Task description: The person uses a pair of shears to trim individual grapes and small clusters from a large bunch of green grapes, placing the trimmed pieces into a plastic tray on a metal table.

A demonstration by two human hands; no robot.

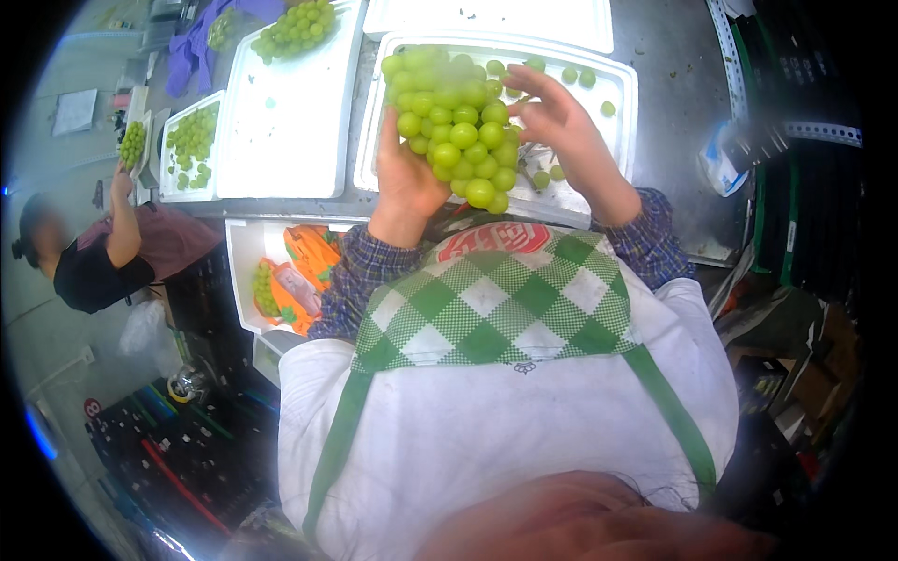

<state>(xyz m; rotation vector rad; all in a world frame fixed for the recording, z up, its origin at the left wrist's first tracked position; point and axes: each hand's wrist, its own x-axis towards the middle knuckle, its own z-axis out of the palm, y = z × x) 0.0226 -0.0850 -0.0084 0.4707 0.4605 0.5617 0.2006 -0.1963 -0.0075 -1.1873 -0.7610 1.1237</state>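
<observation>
A large bunch of green grapes (458,131) is raised over a white foam tray (369,154). My left hand (409,192) is closed round its left side and underside, the thumb up along the grapes. Beside the bunch's right edge is my right hand (572,131), its fingers bent but apart, the fingertips close to the outer grapes. Nothing shows in its grip; whether the tips touch the bunch I cannot tell. Loose grapes (608,108) and bits of stem lie in the tray, mostly right of the bunch.
To the left stand a white foam lid (285,122) with a grape bunch (295,31) at its far end, and a smaller grape-filled tray (192,150). An open white box (245,280) holds orange packaging (313,252). A co-worker (122,234) at far left holds grapes. A white-blue packet (720,159) lies right.
</observation>
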